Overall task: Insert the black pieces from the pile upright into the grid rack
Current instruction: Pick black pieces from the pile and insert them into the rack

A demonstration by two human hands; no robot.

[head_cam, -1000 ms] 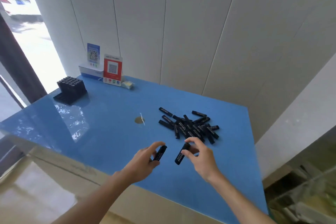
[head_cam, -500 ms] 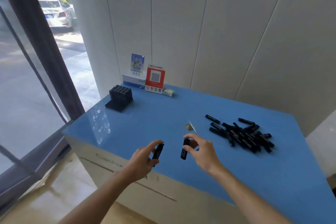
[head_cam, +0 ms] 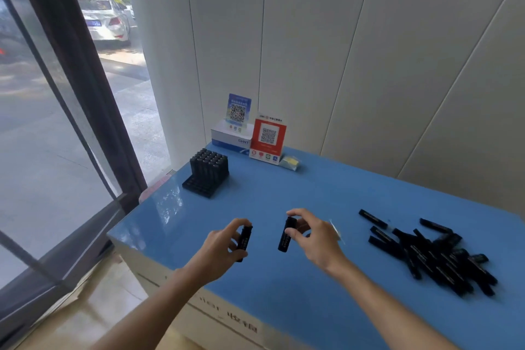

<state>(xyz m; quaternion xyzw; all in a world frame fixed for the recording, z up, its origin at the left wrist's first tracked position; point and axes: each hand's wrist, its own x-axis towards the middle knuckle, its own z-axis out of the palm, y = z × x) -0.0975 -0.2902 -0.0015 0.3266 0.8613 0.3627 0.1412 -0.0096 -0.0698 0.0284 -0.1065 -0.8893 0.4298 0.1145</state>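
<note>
Black pieces are in both hands above the near part of the blue table (head_cam: 284,293): the left hand (head_cam: 220,247) curls its fingers and thumb round one piece (head_cam: 245,239), held close to upright, and just to its right the right hand (head_cam: 315,239) pinches a second piece (head_cam: 285,233) between thumb and fingertips, also near upright, with its lower end hanging free. The two held pieces sit side by side with a small gap between them, not touching. To the right of the right hand, well apart from it, the pile (head_cam: 434,256) of loose black pieces lies flat and jumbled on the tabletop. Farther back and to the left, near the table's far left corner, stands the grid rack (head_cam: 206,172), its rear rows filled with upright pieces and its front rows showing open slots. Behind it, against the white wall, stand a blue QR card (head_cam: 238,110) on a white box (head_cam: 231,138) and a red QR sign (head_cam: 268,138).
</note>
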